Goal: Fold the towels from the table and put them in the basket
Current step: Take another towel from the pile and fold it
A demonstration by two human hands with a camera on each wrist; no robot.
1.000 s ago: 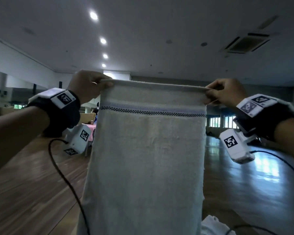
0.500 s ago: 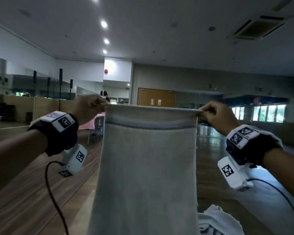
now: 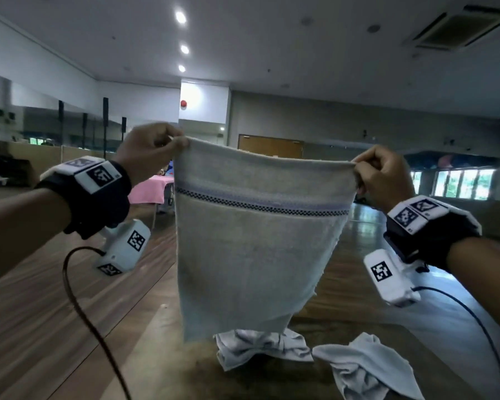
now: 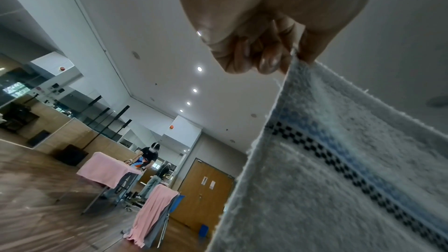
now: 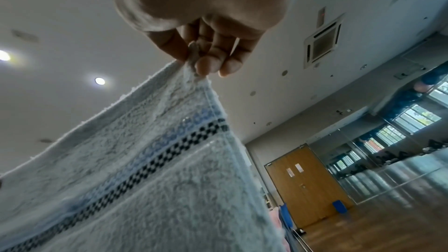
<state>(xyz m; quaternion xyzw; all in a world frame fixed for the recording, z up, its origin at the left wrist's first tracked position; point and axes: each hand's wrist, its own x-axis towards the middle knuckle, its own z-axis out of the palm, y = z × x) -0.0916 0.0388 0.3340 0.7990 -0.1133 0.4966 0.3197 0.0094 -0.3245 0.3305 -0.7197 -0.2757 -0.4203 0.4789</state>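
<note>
Towel lowered and slack, both hands raised, pinching its top corners

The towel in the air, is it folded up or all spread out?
Spread out. The left hand and right hand each pinch a top corner of the towel, and it hangs flat as one sheet.

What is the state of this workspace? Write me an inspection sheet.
Surface: brown table, only its near part in view.
Job's things: striped towel hangs spread in the air; two crumpled towels lie on the table; basket not seen.
Clutter: nothing seen.
Hands: left hand and right hand each pinch a top corner of the striped towel.
Cables: black cable from the left wrist, another cable from the right.
Surroundings: hall, wooden door, pink-covered table.
</note>
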